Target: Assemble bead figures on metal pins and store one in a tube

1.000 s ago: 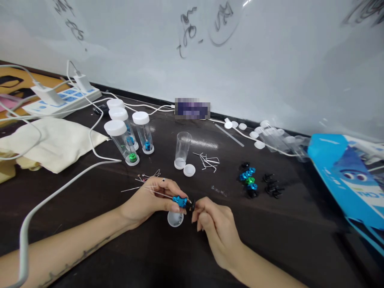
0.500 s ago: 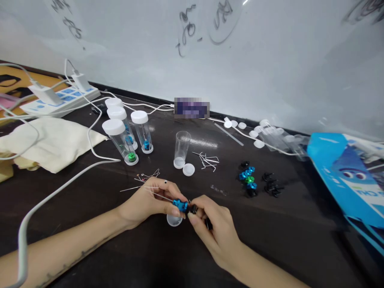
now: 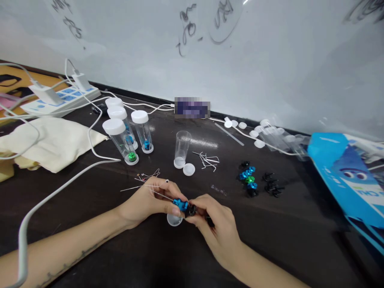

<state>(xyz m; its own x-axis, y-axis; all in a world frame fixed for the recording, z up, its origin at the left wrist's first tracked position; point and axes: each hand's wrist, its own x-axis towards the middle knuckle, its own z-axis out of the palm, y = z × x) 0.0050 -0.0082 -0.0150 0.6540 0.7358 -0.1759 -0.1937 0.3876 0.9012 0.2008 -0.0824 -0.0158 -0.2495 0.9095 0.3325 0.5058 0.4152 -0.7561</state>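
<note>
My left hand (image 3: pixel 156 202) is closed, with thumb and fingers pinching a small blue metallic part (image 3: pixel 180 205). A thin metal rod (image 3: pixel 162 195) runs from that part back over the hand. At the part's right end sits a black piece (image 3: pixel 192 210), gripped by the fingertips of my right hand (image 3: pixel 219 224). The blue part and the black piece meet; whether they are joined cannot be made out. Below the fingertips a small round translucent cap (image 3: pixel 174 220) lies on the dark table. Thin wires (image 3: pixel 150 175) lie just beyond my left hand.
Capped clear tubes (image 3: pixel 121 140) with coloured parts inside stand at the left. An uncapped tube (image 3: pixel 182 148) stands centrally beside a white cap (image 3: pixel 189 169) and bent metal rods (image 3: pixel 207 161). Blue and green parts (image 3: pixel 248 176) and black pieces (image 3: pixel 272 186) lie right. A white cable (image 3: pixel 39 204) crosses the left side.
My right fingertips have shifted slightly, and the black piece is turned a little between them. My left hand keeps its hold on the blue part, almost unmoved.
</note>
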